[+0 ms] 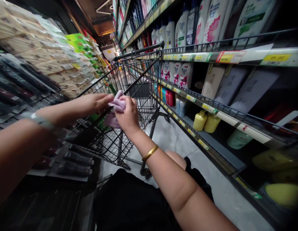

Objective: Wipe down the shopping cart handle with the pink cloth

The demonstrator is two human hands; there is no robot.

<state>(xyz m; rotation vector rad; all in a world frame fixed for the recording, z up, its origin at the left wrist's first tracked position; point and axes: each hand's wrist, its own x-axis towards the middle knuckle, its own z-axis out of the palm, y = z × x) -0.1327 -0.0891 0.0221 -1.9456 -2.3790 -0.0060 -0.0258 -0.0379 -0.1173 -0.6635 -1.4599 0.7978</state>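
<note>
so the right hand [128, 115] is clenched on one soft lilac cloth [118, 103] by one black wire shopping cart [145, 110], left hand [97, 102] is at its edge but can't tell if that grip's closed, plus two yellow plastic bottles [200, 120] shelved at right

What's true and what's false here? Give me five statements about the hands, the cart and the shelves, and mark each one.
1. The right hand grips a light purple cloth. True.
2. The left hand is deep among the shampoo bottles. False: it is by the cloth.
3. The gold bangle is on the left wrist. False: it is on the right.
4. The shopping cart has a wire basket. True.
5. The yellow bottles stand inside the cart. False: they are on a shelf.
</note>
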